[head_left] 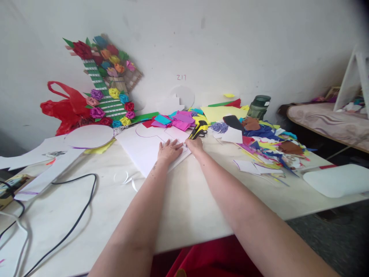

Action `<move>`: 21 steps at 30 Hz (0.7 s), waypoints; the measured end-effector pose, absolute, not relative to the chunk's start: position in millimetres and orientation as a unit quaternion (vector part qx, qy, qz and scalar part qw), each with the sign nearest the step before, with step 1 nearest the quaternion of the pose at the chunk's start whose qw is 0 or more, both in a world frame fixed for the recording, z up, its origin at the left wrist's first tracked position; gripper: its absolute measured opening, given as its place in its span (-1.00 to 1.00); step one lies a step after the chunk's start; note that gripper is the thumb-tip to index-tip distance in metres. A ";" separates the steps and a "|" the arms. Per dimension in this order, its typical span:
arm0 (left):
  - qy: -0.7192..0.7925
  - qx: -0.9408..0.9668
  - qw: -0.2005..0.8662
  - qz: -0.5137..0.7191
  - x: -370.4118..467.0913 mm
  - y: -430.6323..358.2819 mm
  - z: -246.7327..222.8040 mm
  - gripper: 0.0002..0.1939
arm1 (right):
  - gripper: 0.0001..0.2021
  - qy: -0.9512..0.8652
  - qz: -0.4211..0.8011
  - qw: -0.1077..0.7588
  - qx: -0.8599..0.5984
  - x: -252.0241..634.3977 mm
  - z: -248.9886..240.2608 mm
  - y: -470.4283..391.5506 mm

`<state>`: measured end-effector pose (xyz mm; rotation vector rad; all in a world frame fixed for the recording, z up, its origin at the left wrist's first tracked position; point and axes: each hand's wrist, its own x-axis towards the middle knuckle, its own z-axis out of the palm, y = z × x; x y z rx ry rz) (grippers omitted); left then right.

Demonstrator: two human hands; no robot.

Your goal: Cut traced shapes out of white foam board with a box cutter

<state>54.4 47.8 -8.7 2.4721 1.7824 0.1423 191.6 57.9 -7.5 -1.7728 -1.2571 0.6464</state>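
A large white sheet (141, 148) with purple curved and straight lines drawn on it lies on the table in front of me. My left hand (170, 151) rests flat on this sheet, fingers spread, holding nothing. Close beside it on the right, my right hand (194, 146) is closed around the lower end of a yellow and black utility knife (196, 130), tilted with its yellow end up and away from me. The knife's tip is hidden by the fingers, close to the sheet's right edge. Thin white paper strips (134, 184) lie by the sheet's left edge.
Colored paper scraps (268, 142) pile up at the right, near a dark green bottle (259, 107) and a phone (233, 122). Paper-flower decorations (106, 90) and a red bag (67, 107) stand back left. A black cable (93, 188) loops across the left. White cutouts (90, 136) lie there too.
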 end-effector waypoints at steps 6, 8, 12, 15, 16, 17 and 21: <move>0.587 0.806 0.058 0.050 54.4 47.9 -7.3 -0.53 | -0.77 -0.489 0.255 0.418 -0.722 190.5 -8.7 58.4; 0.589 0.804 0.060 0.053 54.4 48.4 -7.6 -0.53 | -0.76 -0.484 0.255 0.417 -0.726 190.4 -8.6 57.9; 0.590 0.804 0.059 0.051 54.5 49.0 -7.9 -0.53 | -0.77 -0.483 0.253 0.421 -0.725 190.5 -8.9 57.1; 0.589 0.804 0.059 0.049 54.6 48.4 -7.6 -0.52 | -0.78 -0.487 0.252 0.416 -0.725 191.0 -8.9 57.4; 0.589 0.804 0.061 0.050 54.6 48.2 -7.5 -0.52 | -0.78 -0.488 0.251 0.413 -0.727 191.1 -8.7 57.5; 0.590 0.804 0.063 0.052 54.6 48.1 -7.5 -0.52 | -0.79 -0.488 0.250 0.410 -0.729 191.1 -8.5 57.5; 0.591 0.802 0.066 0.058 54.7 47.9 -7.6 -0.52 | -0.78 -0.487 0.246 0.406 -0.733 190.4 -7.1 57.1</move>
